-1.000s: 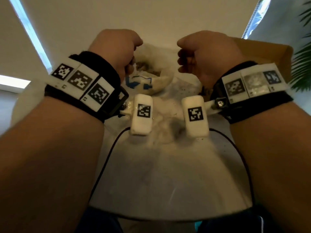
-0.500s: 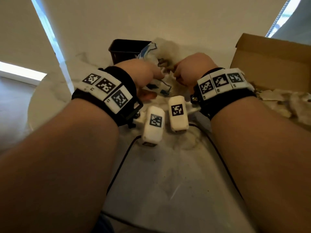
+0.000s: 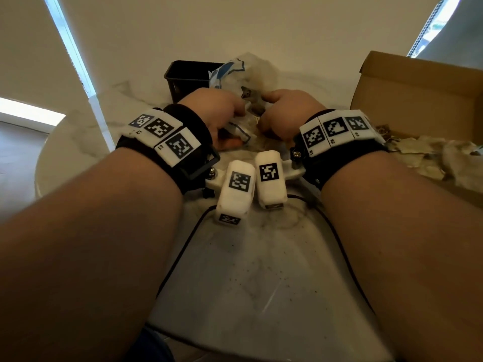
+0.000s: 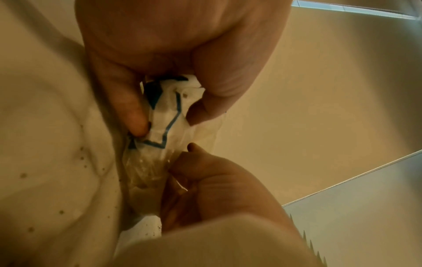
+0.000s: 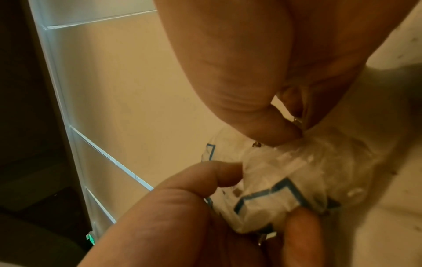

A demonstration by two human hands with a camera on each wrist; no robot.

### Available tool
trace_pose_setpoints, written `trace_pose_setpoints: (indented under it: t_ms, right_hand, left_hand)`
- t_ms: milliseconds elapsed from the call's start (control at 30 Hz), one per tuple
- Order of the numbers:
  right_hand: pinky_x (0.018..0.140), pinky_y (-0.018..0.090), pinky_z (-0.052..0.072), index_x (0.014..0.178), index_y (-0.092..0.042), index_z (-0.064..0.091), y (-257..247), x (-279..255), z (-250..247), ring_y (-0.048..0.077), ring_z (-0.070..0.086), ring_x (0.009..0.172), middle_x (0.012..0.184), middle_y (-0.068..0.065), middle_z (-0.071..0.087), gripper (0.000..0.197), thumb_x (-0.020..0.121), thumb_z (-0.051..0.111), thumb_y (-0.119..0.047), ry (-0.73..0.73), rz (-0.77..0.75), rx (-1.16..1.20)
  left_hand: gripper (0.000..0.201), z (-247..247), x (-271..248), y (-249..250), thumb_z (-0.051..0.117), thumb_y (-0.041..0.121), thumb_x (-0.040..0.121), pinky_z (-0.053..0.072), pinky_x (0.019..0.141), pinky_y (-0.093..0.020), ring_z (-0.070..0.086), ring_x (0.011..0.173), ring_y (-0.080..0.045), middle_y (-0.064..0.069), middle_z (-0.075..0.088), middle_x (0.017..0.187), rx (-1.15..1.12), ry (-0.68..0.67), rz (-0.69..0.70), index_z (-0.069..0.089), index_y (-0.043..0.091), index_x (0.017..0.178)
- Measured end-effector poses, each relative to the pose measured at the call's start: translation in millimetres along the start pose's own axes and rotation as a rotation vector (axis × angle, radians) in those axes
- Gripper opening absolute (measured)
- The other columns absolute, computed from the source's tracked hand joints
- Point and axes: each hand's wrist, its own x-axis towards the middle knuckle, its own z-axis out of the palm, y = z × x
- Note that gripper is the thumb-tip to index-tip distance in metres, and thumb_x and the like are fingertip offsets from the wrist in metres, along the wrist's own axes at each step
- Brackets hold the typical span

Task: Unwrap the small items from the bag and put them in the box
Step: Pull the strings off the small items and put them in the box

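Note:
A crumpled clear plastic bag [image 3: 243,79] with white and blue print lies at the far middle of the marble table [image 3: 248,283]. Dark small items [image 3: 252,100] show through its open top. My left hand [image 3: 217,111] pinches the blue-printed part of the bag [image 4: 160,130] between thumb and fingers [image 4: 134,124]. My right hand [image 3: 285,111] pinches the clear part of the bag [image 5: 297,162] beside it. The two hands nearly touch. An open cardboard box [image 3: 418,100] stands at the right.
A black rectangular container [image 3: 188,77] stands just behind the bag on the left. Crumpled brownish wrapping paper [image 3: 431,158] lies at the box's front edge. Two thin black cables [image 3: 177,257] run down the table towards me. Dark specks dot the tabletop.
Both hands were raised as fists a second ago; they have dropped onto the bag and taken hold of it. The box and black container have come into view.

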Motion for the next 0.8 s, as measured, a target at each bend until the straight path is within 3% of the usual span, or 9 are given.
trace_pose_setpoints:
  t_ms: [100, 300, 367, 433, 500, 567, 633, 700, 800]
  right_hand:
    - [0.107, 0.035, 0.045, 0.155, -0.025, 0.035, -1, -4, 1, 0.025, 0.05, 0.133, 0.153, 0.005, 0.045, 0.072, 0.091, 0.065, -0.017, -0.026, -0.037, -0.008]
    - [0.09, 0.023, 0.037, 0.156, -0.027, 0.029, 0, -7, 4, 0.026, 0.048, 0.134, 0.152, 0.006, 0.046, 0.077, 0.089, 0.064, -0.008, 0.027, -0.12, 0.084]
    - [0.087, 0.025, 0.037, 0.156, -0.029, 0.03, -1, -5, 6, 0.026, 0.052, 0.129, 0.148, 0.006, 0.05, 0.078, 0.088, 0.064, -0.01, 0.012, -0.151, 0.038]
    - [0.085, 0.026, 0.037, 0.151, -0.025, 0.037, -2, -3, 8, 0.024, 0.055, 0.122, 0.143, 0.006, 0.055, 0.069, 0.089, 0.064, -0.013, 0.013, -0.178, -0.019]
    - [0.081, 0.028, 0.036, 0.141, -0.02, 0.047, -3, -2, 9, 0.021, 0.055, 0.108, 0.134, 0.008, 0.059, 0.052, 0.091, 0.062, -0.014, 0.02, -0.178, -0.081]
    - [0.079, 0.028, 0.037, 0.135, -0.019, 0.054, -2, 0, 8, 0.017, 0.051, 0.096, 0.127, 0.007, 0.062, 0.043, 0.093, 0.061, -0.014, 0.038, -0.156, -0.089]
    - [0.079, 0.029, 0.042, 0.131, -0.018, 0.059, -1, 2, 8, 0.019, 0.056, 0.099, 0.123, 0.005, 0.064, 0.039, 0.092, 0.063, -0.013, 0.051, -0.108, -0.028]
    - [0.084, 0.03, 0.046, 0.127, -0.015, 0.065, 2, 6, 9, 0.025, 0.061, 0.11, 0.125, 0.007, 0.065, 0.034, 0.093, 0.063, -0.015, 0.076, -0.063, -0.003]
    - [0.08, 0.027, 0.046, 0.107, -0.019, 0.072, 6, 11, 12, 0.024, 0.063, 0.107, 0.117, 0.005, 0.069, 0.016, 0.092, 0.067, -0.018, 0.131, 0.005, 0.108]
  left_hand:
    - [0.013, -1, 4, -3, 0.067, 0.003, 0.087, 0.06, 0.087, -0.045, 0.072, 0.098, -0.033, -0.019, 0.072, 0.108, 0.004, -0.061, -0.001, 0.067, 0.009, 0.098]
    - [0.026, -4, 9, -6, 0.059, -0.001, 0.088, 0.063, 0.081, -0.043, 0.064, 0.08, -0.023, -0.004, 0.059, 0.083, 0.2, 0.01, 0.188, 0.051, 0.023, 0.081]
    - [0.028, -4, 6, -4, 0.057, -0.001, 0.09, 0.063, 0.077, -0.037, 0.063, 0.077, -0.019, 0.0, 0.057, 0.083, 0.228, 0.018, 0.214, 0.053, 0.027, 0.093]
    - [0.044, -3, 6, -3, 0.055, 0.001, 0.092, 0.06, 0.068, -0.029, 0.063, 0.074, -0.014, 0.005, 0.055, 0.083, 0.262, 0.005, 0.263, 0.057, 0.03, 0.124]
    - [0.051, -3, -4, 1, 0.056, 0.006, 0.095, 0.054, 0.062, -0.022, 0.065, 0.084, -0.014, 0.006, 0.057, 0.09, 0.266, -0.017, 0.284, 0.052, 0.022, 0.144]
    - [0.043, -1, -20, 2, 0.062, 0.016, 0.097, 0.046, 0.074, -0.023, 0.059, 0.105, -0.021, -0.005, 0.06, 0.116, 0.429, 0.02, 0.281, 0.058, 0.017, 0.14]
    - [0.045, -2, -14, 3, 0.062, 0.016, 0.097, 0.05, 0.089, -0.029, 0.057, 0.105, -0.024, -0.014, 0.058, 0.134, 0.433, 0.03, 0.235, 0.057, 0.014, 0.141]
    - [0.052, -4, -4, 1, 0.055, 0.008, 0.095, 0.059, 0.091, -0.037, 0.062, 0.087, -0.017, -0.014, 0.063, 0.132, 0.217, 0.058, 0.235, 0.047, 0.007, 0.147]
    - [0.049, -3, 0, -3, 0.053, 0.006, 0.094, 0.062, 0.087, -0.042, 0.065, 0.084, -0.017, -0.001, 0.065, 0.101, 0.292, 0.089, 0.257, 0.049, 0.009, 0.143]
